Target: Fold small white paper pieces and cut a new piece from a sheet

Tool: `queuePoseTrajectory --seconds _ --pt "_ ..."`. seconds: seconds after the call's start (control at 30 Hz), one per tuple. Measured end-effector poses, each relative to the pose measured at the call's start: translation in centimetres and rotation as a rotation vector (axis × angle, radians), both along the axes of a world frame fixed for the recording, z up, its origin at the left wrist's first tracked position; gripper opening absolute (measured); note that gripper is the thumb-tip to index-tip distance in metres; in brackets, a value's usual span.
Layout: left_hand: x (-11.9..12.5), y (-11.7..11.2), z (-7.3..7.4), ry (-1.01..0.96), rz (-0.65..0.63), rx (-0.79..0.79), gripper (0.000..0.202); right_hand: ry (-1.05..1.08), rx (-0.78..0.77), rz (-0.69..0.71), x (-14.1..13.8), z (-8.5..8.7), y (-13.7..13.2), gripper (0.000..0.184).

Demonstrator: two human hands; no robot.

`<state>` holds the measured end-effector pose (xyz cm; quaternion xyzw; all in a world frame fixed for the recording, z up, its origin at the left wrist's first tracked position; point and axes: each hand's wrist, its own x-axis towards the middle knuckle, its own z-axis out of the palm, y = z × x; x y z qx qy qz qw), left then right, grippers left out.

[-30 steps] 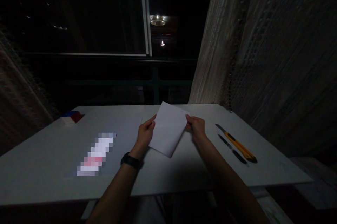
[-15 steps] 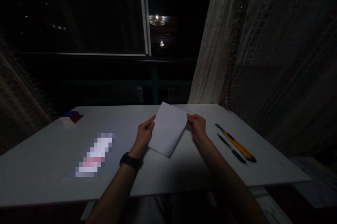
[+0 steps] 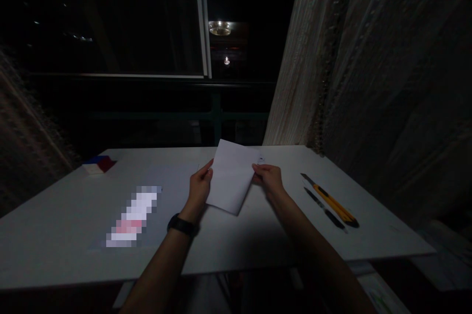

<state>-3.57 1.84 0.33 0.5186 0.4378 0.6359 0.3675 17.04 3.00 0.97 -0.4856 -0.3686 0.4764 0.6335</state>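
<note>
Head view, the only one we have. We see both hands grasping one piece of white paper (image 3: 230, 176). The left hand (image 3: 199, 186) pinches its left edge, thumb on top; the right hand (image 3: 268, 177) has its right edge, thumb also on top. Neither is free. Paper is over the middle of the worktop (image 3: 376, 237), its top corner crossing the far edge in our view; looks raised and tilted, any contact below we can't tell.

Changed since half a second ago: paper and both hands went slightly left, paper's top also a bit higher in view, the right hand most. Small dark marks (image 3: 261, 159) now show by the paper's upper right corner; on paper or worktop, can't tell. We read this as turning or adjusting in the grip, with no release and nothing set down.

Rest, unmoved: coloured block (image 3: 96, 165) by the far left corner; pale sheet (image 3: 177, 186) on the left half, pixelated bright patch (image 3: 132, 215) over it; yellow cutter (image 3: 334, 204) toward the right edge, dark pen (image 3: 324, 208) just beside it on the inner side. Neither hand touches these. Dark wristband (image 3: 182, 225) on the left wrist.
</note>
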Motion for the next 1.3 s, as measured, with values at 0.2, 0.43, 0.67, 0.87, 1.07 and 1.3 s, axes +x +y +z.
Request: queuePoseTrajectory --seconds 0.2,0.43,0.67,0.87,1.07,1.3 --pt "0.0 -0.1 0.0 0.0 0.017 0.002 0.046 -0.012 -0.035 0.043 -0.5 -0.5 -0.2 0.029" --pt "0.0 0.2 -0.3 0.018 0.019 0.014 0.045 0.019 -0.052 0.03 -0.8 -0.3 -0.5 0.027" --pt "0.0 0.0 0.0 0.011 0.033 0.017 0.044 -0.054 -0.038 0.047 -1.0 -0.8 -0.4 0.028" --pt "0.1 -0.2 0.2 -0.029 0.081 -0.004 0.042 -0.031 -0.1 0.145 -1.3 -0.9 -0.6 0.033" --pt "0.0 -0.1 0.2 -0.036 0.067 -0.019 0.044 -0.036 -0.021 0.172 -1.5 -1.2 -0.7 0.034" --pt "-0.1 0.1 0.1 -0.067 0.073 -0.015 0.045 -0.057 -0.002 0.181 -1.5 -1.4 -0.5 0.036"
